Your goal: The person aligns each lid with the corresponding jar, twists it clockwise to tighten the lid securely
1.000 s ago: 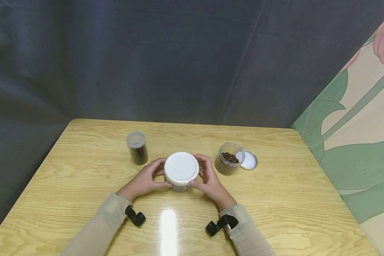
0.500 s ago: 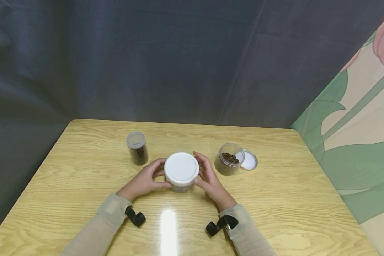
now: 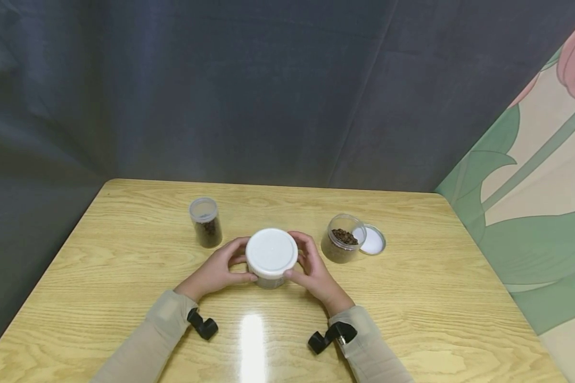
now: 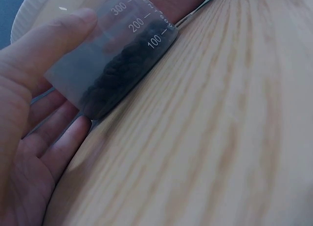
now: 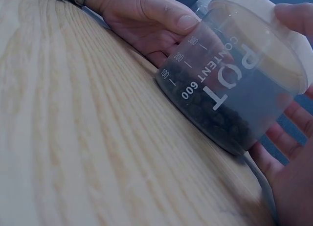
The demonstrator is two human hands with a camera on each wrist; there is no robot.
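Observation:
A clear plastic jar (image 5: 200, 94) with measuring marks and the print "POT" stands on the wooden table, dark beans in its lower part. Its white lid (image 3: 271, 250) is on top. My left hand (image 3: 216, 271) holds the jar's side from the left, thumb in front and fingers behind. From the right, my right hand (image 3: 316, 274) grips the lid's rim, its thumb (image 5: 296, 16) lying on the lid. Part of the jar's far side is hidden by the lid.
Behind on the left stands a tall clear jar (image 3: 207, 229) of dark beans, its top pale. To the right is a wide open jar (image 3: 340, 247) of brown beans. A round white lid (image 3: 375, 240) lies beside it. A dark curtain (image 3: 268, 96) borders the table's back.
The right thumb and fingers eased off the lid's rim half a second ago and are back against it now. The left hand and the jar have stayed in place.

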